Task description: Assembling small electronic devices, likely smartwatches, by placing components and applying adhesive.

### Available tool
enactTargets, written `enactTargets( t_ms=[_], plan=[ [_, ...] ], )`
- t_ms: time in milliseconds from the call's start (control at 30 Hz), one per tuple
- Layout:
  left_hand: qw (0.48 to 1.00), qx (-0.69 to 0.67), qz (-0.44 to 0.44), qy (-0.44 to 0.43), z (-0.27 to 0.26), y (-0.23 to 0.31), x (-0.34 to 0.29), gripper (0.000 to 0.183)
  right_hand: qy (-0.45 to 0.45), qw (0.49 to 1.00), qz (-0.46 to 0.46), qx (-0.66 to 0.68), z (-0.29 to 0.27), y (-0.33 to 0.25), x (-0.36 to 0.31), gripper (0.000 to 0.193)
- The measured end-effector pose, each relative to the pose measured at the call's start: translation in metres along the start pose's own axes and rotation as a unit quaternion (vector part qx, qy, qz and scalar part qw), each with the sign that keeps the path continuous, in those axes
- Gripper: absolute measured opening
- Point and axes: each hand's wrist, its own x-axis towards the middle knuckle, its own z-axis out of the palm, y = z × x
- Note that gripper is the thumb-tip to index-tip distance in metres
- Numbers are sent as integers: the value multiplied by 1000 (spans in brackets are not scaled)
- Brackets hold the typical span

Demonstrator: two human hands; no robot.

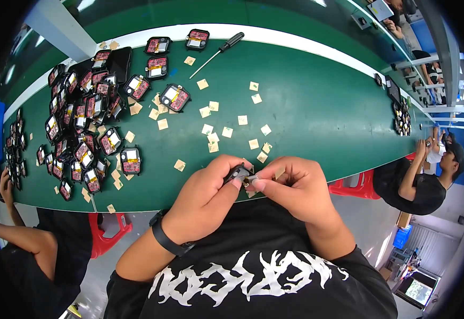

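Head view: both hands meet at near table edge, over lap. Left hand point(205, 199) pinches small black module point(238, 173) between thumb and fingers; right hand point(296, 189) grips small tan sticker piece point(249, 181) at fingertips, touching module's edge. Step in hand, by my judgement: fitting or peeling sticker on module; next move calls for fine fingertip alignment and steady hold. Beyond hands: loose tan squares point(226, 132) scattered on green table point(317, 101). Farther left: heap of like modules point(83, 122). Far edge: screwdriver point(217, 53).
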Motion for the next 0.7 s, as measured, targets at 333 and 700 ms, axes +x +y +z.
enactTargets(
  t_ms=[333, 700],
  plan=[
    [999, -10, 35, 34, 3, -2, 2, 18, 1, 998, 11, -68, 5, -5, -6, 8],
    [995, 56, 79, -8, -3, -4, -3, 27, 2, 983, -101, -156, 11, 5, -2, 13]
  ],
)
